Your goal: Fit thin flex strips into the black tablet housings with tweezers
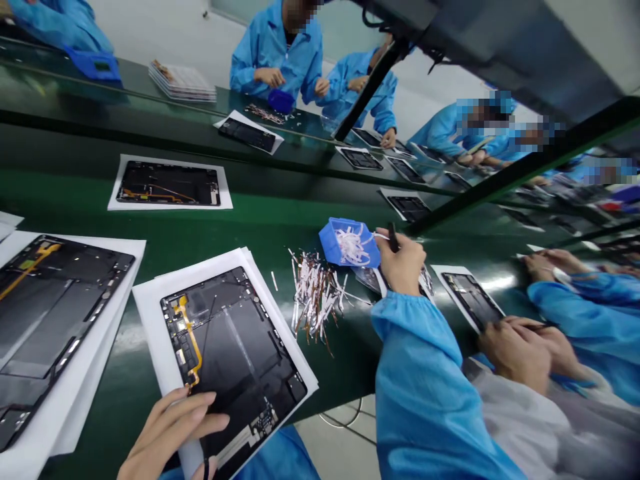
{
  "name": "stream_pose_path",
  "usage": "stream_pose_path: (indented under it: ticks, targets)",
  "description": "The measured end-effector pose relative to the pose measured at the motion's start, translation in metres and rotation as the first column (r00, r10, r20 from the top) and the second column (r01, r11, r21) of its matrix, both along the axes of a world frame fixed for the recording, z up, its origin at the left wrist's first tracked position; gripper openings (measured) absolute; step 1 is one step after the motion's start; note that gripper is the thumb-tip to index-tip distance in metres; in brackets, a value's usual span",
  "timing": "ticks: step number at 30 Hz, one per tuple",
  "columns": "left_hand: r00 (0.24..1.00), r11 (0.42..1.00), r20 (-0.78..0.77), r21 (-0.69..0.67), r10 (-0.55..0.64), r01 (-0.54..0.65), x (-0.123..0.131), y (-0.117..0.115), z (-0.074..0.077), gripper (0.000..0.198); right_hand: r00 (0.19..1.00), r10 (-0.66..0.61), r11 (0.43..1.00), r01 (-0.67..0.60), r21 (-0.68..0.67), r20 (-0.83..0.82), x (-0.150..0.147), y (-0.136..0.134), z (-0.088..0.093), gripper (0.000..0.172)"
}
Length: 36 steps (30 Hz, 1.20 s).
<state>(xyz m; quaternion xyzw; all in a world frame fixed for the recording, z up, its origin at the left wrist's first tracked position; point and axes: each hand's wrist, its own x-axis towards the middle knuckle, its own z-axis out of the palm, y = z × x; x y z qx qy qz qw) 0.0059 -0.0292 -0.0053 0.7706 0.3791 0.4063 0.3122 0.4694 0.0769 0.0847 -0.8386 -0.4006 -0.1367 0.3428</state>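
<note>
My left hand [173, 433] lies with its fingers stretched out on the lower left of an opened tablet housing [235, 360]. The black housing carries an orange flex cable [191, 343] and rests on white paper sheets [150, 320]. Beside a blue bin [327, 243] of white strips [353, 245], my right hand [403, 263] is closed around a short black tool [393, 238], whose kind I cannot make out. A white strip end shows by those fingers, pointing at the bin. Loose white and brown strips [315, 293] are heaped just left of the bin.
Another opened housing [65, 313] lies on paper at the left, and one more [170, 183] sits farther back on the green bench [265, 193]. Close on my right are a co-worker's hands [520, 347]. A slanted green post [500, 187] crosses the right side. Several people work across the bench.
</note>
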Motion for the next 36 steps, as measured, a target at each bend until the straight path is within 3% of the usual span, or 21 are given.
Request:
stream_pose_path:
  ticks: [2,4,6,7,8,9,10,12,14,16,17,19,22,25,28,36]
  targets:
    - [1.0,0.999,0.023,-0.049,0.013,-0.011,-0.003,0.001,0.002,0.04,1.0,-0.01,1.0,0.01,-0.005,0.023,-0.002,-0.002,0.002,0.031]
    - [0.995,0.995,0.098,-0.091,-0.02,0.029,-0.005,0.006,0.007,0.05,0.999,0.009,1.0,-0.008,-0.006,0.036,-0.026,-0.009,0.005,0.033]
    - [0.979,0.983,0.169,-0.128,-0.113,0.135,-0.008,0.013,0.014,0.064,0.991,0.129,0.992,-0.129,-0.011,0.024,-0.072,-0.022,0.008,0.031]
    - [0.97,0.97,0.184,-0.151,-0.16,0.189,-0.009,0.017,0.016,0.068,0.967,0.256,0.967,-0.256,-0.016,0.003,-0.1,-0.03,0.008,0.026]
    - [0.961,0.956,0.189,-0.176,-0.202,0.236,-0.011,0.02,0.018,0.072,0.864,0.503,0.864,-0.503,-0.006,-0.023,-0.131,-0.039,0.009,0.02]
    - [0.952,0.942,0.196,-0.195,-0.234,0.272,-0.012,0.023,0.02,0.075,0.682,0.727,0.683,-0.73,-0.016,-0.077,-0.16,-0.048,0.011,0.014]
    - [0.945,0.932,0.202,-0.21,-0.255,0.297,-0.012,0.025,0.022,0.078,0.491,0.859,0.493,-0.87,-0.023,-0.143,-0.188,-0.056,0.012,0.018]
    - [0.946,0.927,0.2,-0.228,-0.256,0.299,-0.012,0.028,0.026,0.08,0.259,0.93,0.258,-0.965,-0.037,-0.26,-0.231,-0.069,0.014,0.028]
    - [0.95,0.924,0.185,-0.244,-0.252,0.293,-0.011,0.029,0.032,0.08,0.12,0.944,0.138,-0.99,0.039,-0.306,-0.255,-0.074,0.012,0.028]
    - [0.947,0.905,0.155,-0.285,-0.28,0.315,-0.01,0.03,0.038,0.082,0.03,0.955,0.076,-0.986,0.149,-0.295,-0.263,-0.073,0.005,0.027]
    - [0.945,0.895,0.119,-0.306,-0.303,0.326,-0.011,0.03,0.041,0.084,0.004,0.955,0.065,-0.979,0.195,-0.296,-0.263,-0.071,0.001,0.026]
    - [0.941,0.906,-0.033,-0.284,-0.336,0.314,-0.016,0.029,0.043,0.088,0.001,0.937,0.094,-0.964,0.249,-0.348,-0.26,-0.068,-0.006,0.023]
    - [0.881,0.97,-0.41,-0.032,-0.234,0.243,-0.032,0.026,0.04,0.085,0.046,0.9,0.203,-0.924,0.324,-0.433,-0.253,-0.062,-0.014,0.023]
    - [0.753,0.945,-0.641,0.13,-0.15,0.299,-0.051,0.023,0.034,0.075,0.084,0.876,0.29,-0.878,0.381,-0.474,-0.251,-0.054,-0.019,0.024]
    - [0.705,0.911,-0.691,0.171,-0.161,0.375,-0.061,0.025,0.031,0.073,0.122,0.856,0.347,-0.856,0.384,-0.503,-0.252,-0.046,-0.025,0.022]
    - [0.714,0.855,-0.681,0.263,-0.165,0.448,-0.053,0.039,0.028,0.074,0.21,0.814,0.42,-0.856,0.3,-0.541,-0.251,-0.038,-0.034,0.021]
